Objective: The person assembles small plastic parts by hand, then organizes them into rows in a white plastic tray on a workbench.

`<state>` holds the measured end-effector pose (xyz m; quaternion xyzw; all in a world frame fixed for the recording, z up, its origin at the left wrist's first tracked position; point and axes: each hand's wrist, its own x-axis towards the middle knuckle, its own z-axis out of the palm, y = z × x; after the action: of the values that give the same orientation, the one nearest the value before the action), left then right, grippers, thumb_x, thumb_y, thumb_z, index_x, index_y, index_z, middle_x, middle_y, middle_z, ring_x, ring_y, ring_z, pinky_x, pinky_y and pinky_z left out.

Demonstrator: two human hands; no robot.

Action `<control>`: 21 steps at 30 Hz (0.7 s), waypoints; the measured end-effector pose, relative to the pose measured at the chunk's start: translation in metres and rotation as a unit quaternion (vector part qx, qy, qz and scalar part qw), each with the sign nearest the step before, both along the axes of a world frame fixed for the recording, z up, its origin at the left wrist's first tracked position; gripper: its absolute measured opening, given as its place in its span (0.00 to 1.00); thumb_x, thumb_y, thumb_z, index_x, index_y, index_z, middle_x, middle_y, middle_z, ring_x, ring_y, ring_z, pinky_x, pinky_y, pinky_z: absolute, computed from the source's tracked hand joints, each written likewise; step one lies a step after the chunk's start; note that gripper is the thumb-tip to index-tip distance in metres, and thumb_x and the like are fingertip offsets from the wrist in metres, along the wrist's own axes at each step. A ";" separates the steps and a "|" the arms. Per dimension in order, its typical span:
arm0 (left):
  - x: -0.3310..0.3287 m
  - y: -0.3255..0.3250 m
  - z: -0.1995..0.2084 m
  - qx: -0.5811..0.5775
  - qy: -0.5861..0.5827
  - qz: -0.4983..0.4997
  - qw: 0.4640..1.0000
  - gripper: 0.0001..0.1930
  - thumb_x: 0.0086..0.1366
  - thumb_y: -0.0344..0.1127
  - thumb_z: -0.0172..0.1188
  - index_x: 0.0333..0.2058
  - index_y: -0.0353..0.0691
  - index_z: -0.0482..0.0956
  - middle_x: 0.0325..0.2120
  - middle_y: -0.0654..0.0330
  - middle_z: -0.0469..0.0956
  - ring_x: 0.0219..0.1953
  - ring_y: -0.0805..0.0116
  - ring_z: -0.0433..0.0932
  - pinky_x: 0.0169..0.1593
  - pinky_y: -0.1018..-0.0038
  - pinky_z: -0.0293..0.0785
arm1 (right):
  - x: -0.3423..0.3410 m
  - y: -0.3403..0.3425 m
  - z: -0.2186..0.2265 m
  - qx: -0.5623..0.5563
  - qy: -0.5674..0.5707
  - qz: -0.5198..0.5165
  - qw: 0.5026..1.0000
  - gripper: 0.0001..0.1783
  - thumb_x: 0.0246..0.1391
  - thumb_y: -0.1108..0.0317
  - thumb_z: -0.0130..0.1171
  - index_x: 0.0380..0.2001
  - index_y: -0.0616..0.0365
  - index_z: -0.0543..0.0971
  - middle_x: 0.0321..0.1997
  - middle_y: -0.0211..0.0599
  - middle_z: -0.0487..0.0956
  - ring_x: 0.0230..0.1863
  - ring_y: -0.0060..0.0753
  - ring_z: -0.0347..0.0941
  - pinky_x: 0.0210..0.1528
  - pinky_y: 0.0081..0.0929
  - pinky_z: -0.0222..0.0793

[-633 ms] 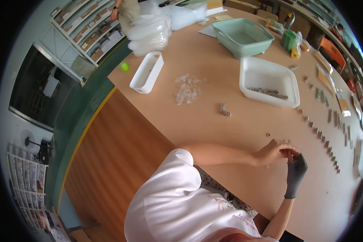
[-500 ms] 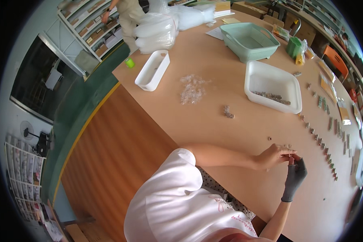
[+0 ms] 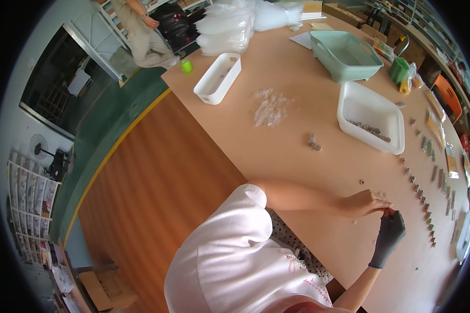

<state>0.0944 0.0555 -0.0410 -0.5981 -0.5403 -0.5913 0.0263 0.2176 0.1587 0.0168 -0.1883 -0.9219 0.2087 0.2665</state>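
My bare left hand [image 3: 364, 202] reaches in from the left, its fingers pinched together. My right hand [image 3: 389, 233], in a dark grey glove with bare fingertips, meets it from below. The fingertips of both hands touch over the tabletop; whatever is between them is too small to make out. Beside my left hand are a small dark ring-like piece [image 3: 362, 182] and some tiny clear bits. To the right of my hands, a line of small cylindrical pieces [image 3: 422, 200] runs along the table. A short cluster of similar pieces [image 3: 313, 142] lies farther off.
A white tub [image 3: 344, 112] holds more small pieces. Behind it stands a pale green basket [image 3: 344, 70]. A heap of clear plastic bits [image 3: 270, 108], a narrow white bin [image 3: 206, 94] and bundled plastic bags [image 3: 222, 31] sit leftward. A person [image 3: 141, 36] is beyond the table's far corner.
The view has shifted, so the table's things appear farther right. Both hands stay together at the fingertips, with small finger movements. The person in the background has moved left.
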 end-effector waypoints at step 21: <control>-0.004 -0.002 0.008 -0.033 -0.370 -0.088 0.924 0.11 0.65 0.21 0.60 0.46 0.31 0.81 0.38 0.56 0.83 0.36 0.72 0.82 0.42 0.77 0.81 | -0.002 -0.009 0.023 -0.137 0.052 -0.027 0.989 0.05 0.49 0.70 0.65 0.30 0.58 0.83 0.21 0.35 0.77 0.20 0.20 0.71 0.25 0.22 0.66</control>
<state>0.0903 0.0535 -0.0327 -0.3826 -0.4762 -0.7522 -0.2471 0.2161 0.1493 0.0401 -0.2369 -0.8641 0.3356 0.2909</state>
